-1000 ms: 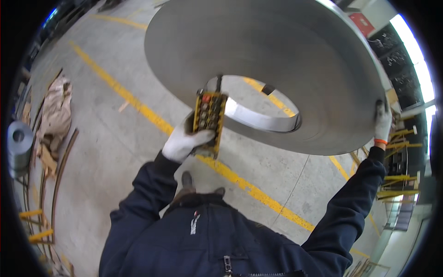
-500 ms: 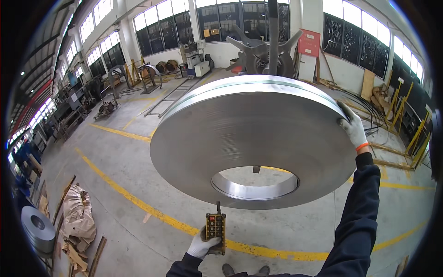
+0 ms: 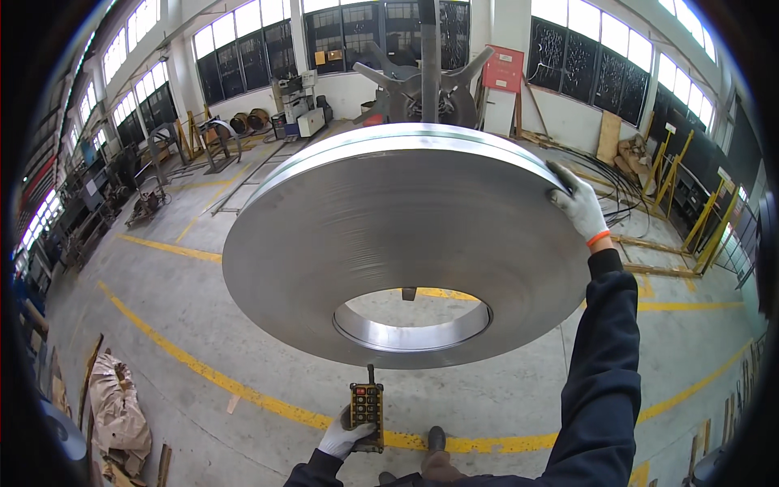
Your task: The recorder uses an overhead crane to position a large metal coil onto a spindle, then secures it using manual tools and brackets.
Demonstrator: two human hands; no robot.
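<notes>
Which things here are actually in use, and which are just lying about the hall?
In use: steel coil, hung in the air; right hand on its rim; left hand holding the yellow remote control.
Lying about: wrapped bundle, yellow racks, wooden board.

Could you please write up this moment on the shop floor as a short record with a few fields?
Setting: factory hall with concrete floor, yellow floor lines, tall windows
Load: large steel coil, lying flat, hanging in the air
Left hand: gloved left hand holds a yellow pendant remote
Right hand: gloved right hand rests on the coil's outer rim
Nearby: wrapped bundle on the floor at left
</notes>
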